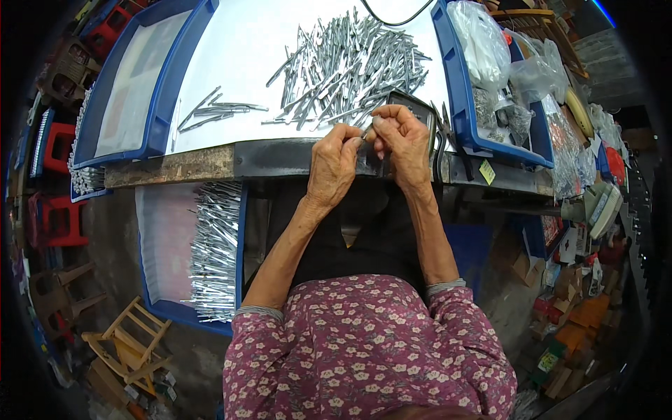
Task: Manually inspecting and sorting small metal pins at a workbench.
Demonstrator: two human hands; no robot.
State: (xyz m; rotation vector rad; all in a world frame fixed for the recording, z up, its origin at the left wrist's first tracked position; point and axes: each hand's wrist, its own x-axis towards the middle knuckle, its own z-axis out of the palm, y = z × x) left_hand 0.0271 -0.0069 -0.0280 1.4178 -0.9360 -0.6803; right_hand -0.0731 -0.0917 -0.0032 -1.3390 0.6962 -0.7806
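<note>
Close together over the table's front edge, both my hands are pinched around something too small to make out. My left hand (333, 166) has its thumb and forefinger pressed together, fingertips almost meeting those of my right hand (406, 145). Just beyond them spreads a large heap of thin silvery metal strips (350, 66) on the white tabletop (241, 63). A smaller group of the same metal strips (218, 110) lies to the left. Partly behind my right hand is a dark-rimmed tray (418, 107), and pliers (458, 143) with dark handles lie beside it.
A blue tray (157, 91) with a pale lining stands at the left. At the right, a blue bin (465, 105) holds plastic bags and small parts. Below the table, another blue-edged tray (164, 308) contains many metal strips. A wooden stool (129, 343) is on the floor.
</note>
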